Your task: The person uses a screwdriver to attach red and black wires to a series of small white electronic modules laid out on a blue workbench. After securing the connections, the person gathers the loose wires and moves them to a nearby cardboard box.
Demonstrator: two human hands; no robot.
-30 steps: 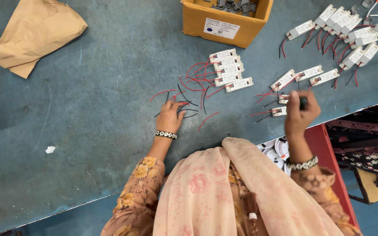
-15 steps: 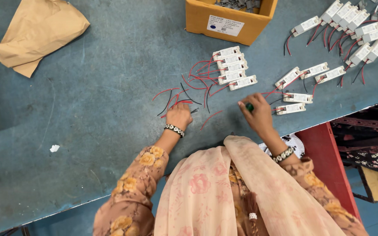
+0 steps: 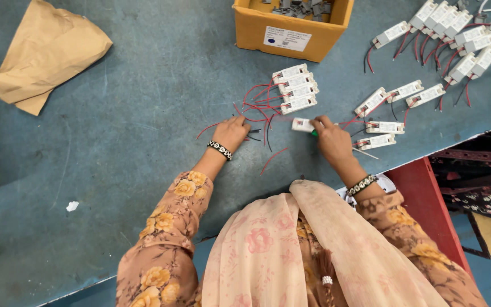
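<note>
On the desk [image 3: 115,170], the left hand [image 3: 231,132] rests with fingers curled on loose red wires [image 3: 257,111]. The right hand [image 3: 331,139] pinches a small white module [image 3: 302,125] beside a stack of modules [image 3: 294,88].

sleeves: long, loose, peachy-brown fabric with big yellow-orange flower prints, running right down to the wrists
scarf: pale pink cotton-looking shawl [image 3: 291,250] with faint rose blotches, draped down the front
wrists: beaded black-and-white bracelet [image 3: 219,150] on the left, a similar beaded band [image 3: 361,185] on the right
</note>
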